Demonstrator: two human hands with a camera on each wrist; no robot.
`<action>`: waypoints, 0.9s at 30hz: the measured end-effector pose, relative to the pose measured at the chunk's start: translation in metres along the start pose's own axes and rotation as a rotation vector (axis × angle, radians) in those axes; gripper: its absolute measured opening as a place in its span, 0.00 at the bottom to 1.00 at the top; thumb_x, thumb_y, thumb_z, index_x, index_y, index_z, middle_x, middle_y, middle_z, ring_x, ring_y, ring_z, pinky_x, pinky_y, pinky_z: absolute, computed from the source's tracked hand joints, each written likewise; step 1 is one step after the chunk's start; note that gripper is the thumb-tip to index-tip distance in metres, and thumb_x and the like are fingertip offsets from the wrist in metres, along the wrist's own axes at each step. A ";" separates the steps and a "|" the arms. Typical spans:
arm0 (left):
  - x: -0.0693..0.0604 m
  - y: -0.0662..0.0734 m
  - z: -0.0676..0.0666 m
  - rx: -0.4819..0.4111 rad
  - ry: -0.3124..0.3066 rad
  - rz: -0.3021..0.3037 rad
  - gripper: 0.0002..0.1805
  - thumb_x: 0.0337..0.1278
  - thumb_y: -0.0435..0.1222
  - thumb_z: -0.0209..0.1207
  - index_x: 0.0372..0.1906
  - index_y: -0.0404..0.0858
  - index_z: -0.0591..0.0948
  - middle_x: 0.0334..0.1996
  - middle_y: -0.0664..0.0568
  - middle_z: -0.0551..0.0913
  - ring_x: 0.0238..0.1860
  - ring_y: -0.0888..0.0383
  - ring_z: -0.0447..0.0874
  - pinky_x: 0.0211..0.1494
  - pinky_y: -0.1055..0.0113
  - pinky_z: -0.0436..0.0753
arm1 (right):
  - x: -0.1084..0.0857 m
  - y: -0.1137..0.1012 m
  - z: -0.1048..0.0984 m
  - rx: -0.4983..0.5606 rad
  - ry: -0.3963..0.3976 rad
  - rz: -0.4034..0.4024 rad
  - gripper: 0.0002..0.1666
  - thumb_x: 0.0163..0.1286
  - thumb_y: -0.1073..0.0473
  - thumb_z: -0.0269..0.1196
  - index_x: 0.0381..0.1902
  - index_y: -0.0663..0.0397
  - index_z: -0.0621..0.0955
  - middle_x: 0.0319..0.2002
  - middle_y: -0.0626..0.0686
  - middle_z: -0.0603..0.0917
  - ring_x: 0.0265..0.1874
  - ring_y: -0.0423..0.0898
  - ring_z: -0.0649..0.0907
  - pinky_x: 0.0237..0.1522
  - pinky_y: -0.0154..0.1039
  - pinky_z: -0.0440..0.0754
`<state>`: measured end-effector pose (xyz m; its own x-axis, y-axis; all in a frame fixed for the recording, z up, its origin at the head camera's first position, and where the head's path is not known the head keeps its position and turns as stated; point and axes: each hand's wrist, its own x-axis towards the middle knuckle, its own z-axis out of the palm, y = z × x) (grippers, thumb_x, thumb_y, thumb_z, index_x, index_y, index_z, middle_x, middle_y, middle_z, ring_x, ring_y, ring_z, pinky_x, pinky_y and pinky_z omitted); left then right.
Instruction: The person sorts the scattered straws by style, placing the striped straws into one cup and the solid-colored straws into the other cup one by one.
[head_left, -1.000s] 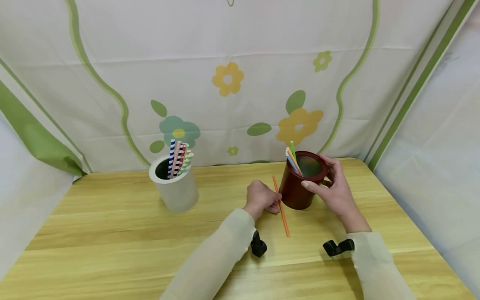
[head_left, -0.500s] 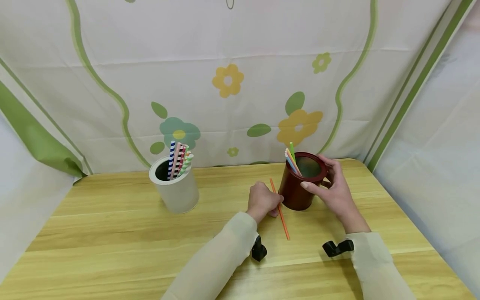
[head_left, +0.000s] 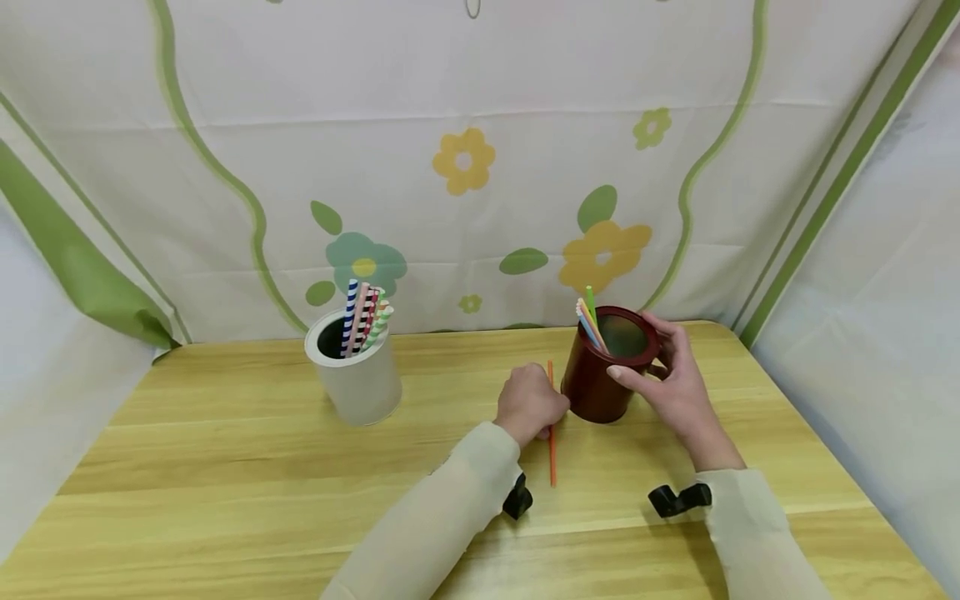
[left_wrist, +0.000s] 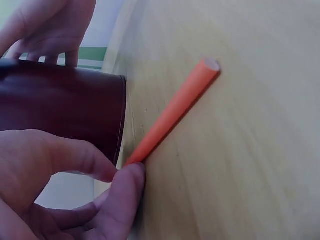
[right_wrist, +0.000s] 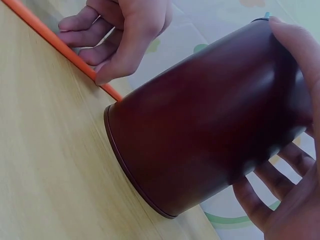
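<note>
An orange straw lies on the table beside a dark red cup. My left hand pinches the straw between thumb and fingers; in the left wrist view one open end of the straw points away from the fingertips. My right hand grips the cup from its right side, thumb near the rim and fingers behind it, as the right wrist view of the cup also shows. Several plain coloured straws lean inside the cup, which stands upright on the table.
A white cup with several striped straws stands to the left on the wooden table. Behind the table hangs a flowered curtain. Black wrist mounts sit on the sleeves.
The orange straw has turned under my left hand, its near end swinging left, so that it lies nearly straight away from me. My right hand keeps its grip on the dark red cup.
</note>
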<state>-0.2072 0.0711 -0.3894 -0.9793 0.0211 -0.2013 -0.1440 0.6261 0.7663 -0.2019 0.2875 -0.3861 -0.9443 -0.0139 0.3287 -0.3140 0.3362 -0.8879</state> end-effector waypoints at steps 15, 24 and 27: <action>-0.002 -0.018 -0.013 -0.406 0.053 -0.033 0.17 0.64 0.35 0.72 0.18 0.41 0.82 0.15 0.49 0.85 0.15 0.56 0.87 0.26 0.66 0.90 | 0.001 0.000 0.001 -0.006 0.001 0.004 0.52 0.70 0.65 0.74 0.84 0.42 0.61 0.70 0.38 0.75 0.63 0.37 0.77 0.56 0.26 0.74; -0.004 -0.023 -0.036 -0.715 0.153 0.042 0.02 0.64 0.31 0.68 0.39 0.36 0.89 0.33 0.46 0.93 0.32 0.47 0.95 0.37 0.53 0.94 | 0.001 0.001 0.002 0.007 0.004 0.000 0.51 0.70 0.66 0.73 0.83 0.41 0.62 0.69 0.35 0.75 0.62 0.36 0.77 0.55 0.25 0.75; -0.004 -0.025 -0.041 -0.773 0.179 0.087 0.04 0.63 0.30 0.68 0.40 0.35 0.90 0.35 0.45 0.93 0.34 0.47 0.96 0.38 0.53 0.95 | 0.000 0.001 0.001 0.006 0.003 0.000 0.51 0.70 0.66 0.73 0.83 0.40 0.61 0.69 0.35 0.74 0.62 0.36 0.77 0.55 0.25 0.74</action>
<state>-0.2059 0.0232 -0.3825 -0.9901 -0.1213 -0.0705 -0.0596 -0.0916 0.9940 -0.2028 0.2865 -0.3871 -0.9441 -0.0106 0.3295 -0.3143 0.3306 -0.8899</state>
